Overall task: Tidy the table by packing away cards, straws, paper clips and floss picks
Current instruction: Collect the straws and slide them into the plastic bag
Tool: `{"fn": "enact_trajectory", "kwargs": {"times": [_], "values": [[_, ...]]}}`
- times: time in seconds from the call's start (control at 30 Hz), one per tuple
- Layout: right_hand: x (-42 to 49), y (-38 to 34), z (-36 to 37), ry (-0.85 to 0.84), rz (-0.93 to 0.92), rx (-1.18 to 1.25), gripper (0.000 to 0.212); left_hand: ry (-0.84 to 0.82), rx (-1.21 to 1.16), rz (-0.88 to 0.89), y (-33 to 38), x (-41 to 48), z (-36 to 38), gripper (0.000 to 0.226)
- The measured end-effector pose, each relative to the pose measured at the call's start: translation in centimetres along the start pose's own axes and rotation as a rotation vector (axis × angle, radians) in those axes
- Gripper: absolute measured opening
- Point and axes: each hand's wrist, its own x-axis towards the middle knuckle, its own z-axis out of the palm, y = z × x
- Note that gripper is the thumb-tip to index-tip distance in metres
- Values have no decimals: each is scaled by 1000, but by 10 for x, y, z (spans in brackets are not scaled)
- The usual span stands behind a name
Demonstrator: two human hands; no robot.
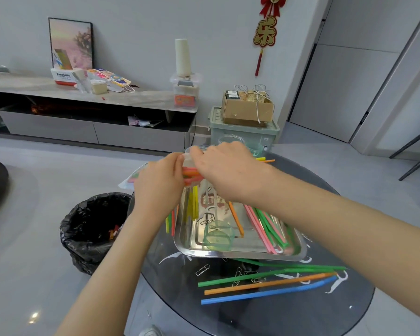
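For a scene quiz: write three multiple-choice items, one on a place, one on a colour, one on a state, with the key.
1. Where is the green cup? A in the steel tray; B in the black bin; C on the floor.
2. Colour of the straw nearest the camera on the glass table? A pink; B blue; C yellow.
3. What are the left hand and right hand doing? A lying flat; B holding a clear bag of straws; C lifting the cup.
Key: 1 A, the cup sits inside the tray's rim; 2 B, its whole visible length is blue; 3 B, both hands grip the bag above the tray.
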Motion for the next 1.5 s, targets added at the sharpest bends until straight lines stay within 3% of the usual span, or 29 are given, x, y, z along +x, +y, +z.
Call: {"fn": "enact_trajectory", "kwargs": {"times": [0.2,0.33,0.4,0.57,0.67,0.8,1.0,1.13,1.2,1.4,1.5], "values": [[-5,31,-17,-39,82,17,30,-50,73,-22,0,10,-1,33],[-1,40,-17,-120,27,295,19,-54,82,-33,1,11,1,35],[1,37,-17,-115,16,235,10,-57,103,-22,4,10,2,35],[11,11,-24,-104,-50,-62,13,-38,109,-39,10,7,2,31],[22,0,-16,-117,-18,-58,28,-24,98,-50,11,7,0,26],[19,9,-21,-143,22,152,35,-20,95,-72,5,10,-4,26],[-3,32,-18,-189,27,473,23,-33,68,-93,-4,13,-8,28],[-14,52,-24,-404,125,952,22,-58,86,-68,1,10,-8,26],[-12,55,-25,-466,146,1029,24,-64,90,-59,3,9,-7,26],[13,21,-2,-47,165,580,16,-51,71,-53,8,8,-1,29],[25,15,0,-3,294,767,24,-38,65,-51,10,8,-3,28]]}}
